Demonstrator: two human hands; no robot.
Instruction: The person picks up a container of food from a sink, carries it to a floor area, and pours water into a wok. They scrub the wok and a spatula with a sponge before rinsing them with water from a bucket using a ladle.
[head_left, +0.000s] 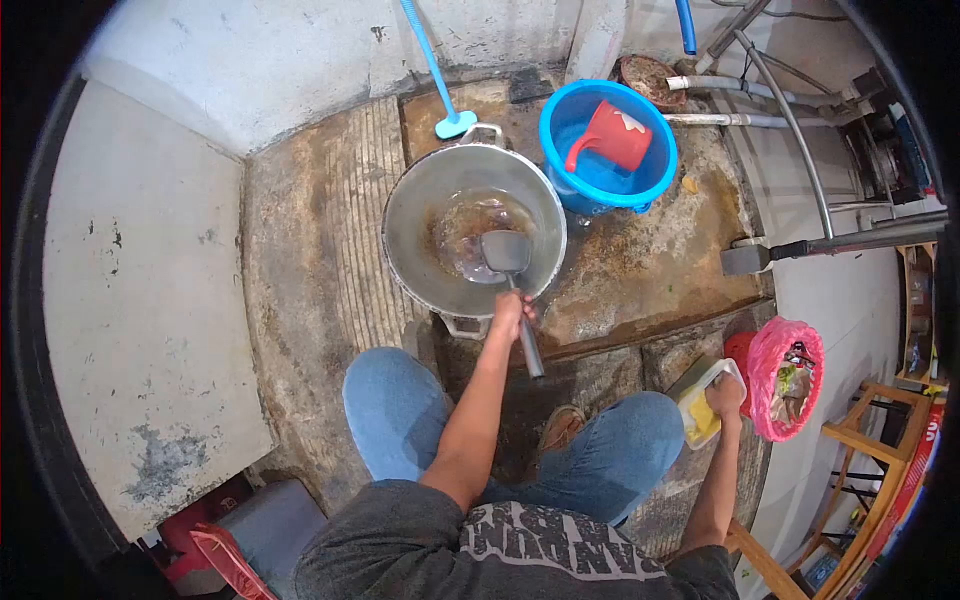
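Observation:
My left hand [511,312] is wrapped round the handle of a grey metal wok spatula [507,252]. The spatula's blade is inside a large two-handled metal pan [408,237], over a wet, brownish bottom. At the right, my right hand [726,394] reaches into a pale plastic tub [694,388], with its fingers hidden past the rim. Something yellow [703,416] lies in the tub beside that hand, and whether the fingers grip anything I cannot tell.
Behind the pan stands a blue bucket [560,175] with a red dipper [615,138] in it. A light-blue brush [455,124] leans on the wall. Near the tub is a pink-lined waste bin [765,372]. Pipes [735,88] and a wooden stool [868,440] are on the right.

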